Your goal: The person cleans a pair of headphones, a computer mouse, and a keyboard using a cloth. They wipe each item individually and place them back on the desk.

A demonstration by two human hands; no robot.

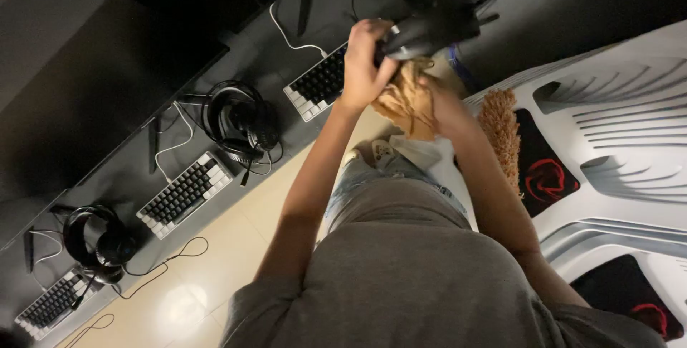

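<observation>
Item: black headset held above the tabletop, left hand clamped round its band, right hand bunching a tan cloth beneath; best wiped with the band steadied, cloth pressed along each cup.

Keyboard and white chairs flank the open floor gap.
</observation>
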